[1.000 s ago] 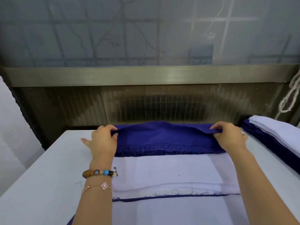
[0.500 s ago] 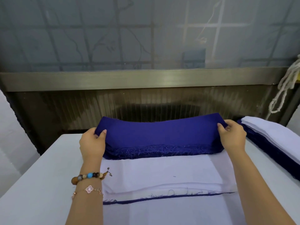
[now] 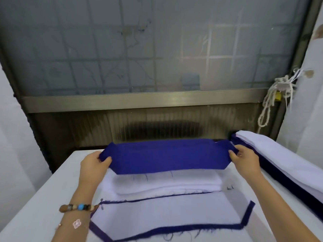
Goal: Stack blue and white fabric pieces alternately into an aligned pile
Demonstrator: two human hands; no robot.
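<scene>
Head view: blue fabric piece (image 3: 166, 156) stretched flat in the air over far end of bench (image 3: 43, 198), hanging just clear of white fabric stack (image 3: 166, 184) right under it. Left hand (image 3: 94, 165) pinches left end, thumb on top, fingers curled under. Right hand (image 3: 244, 159) pinches right end same way. Near front edge, white piece (image 3: 166, 212) lies on a blue one, blue border showing. Tall blue-and-white pile (image 3: 279, 154) along right edge.
</scene>
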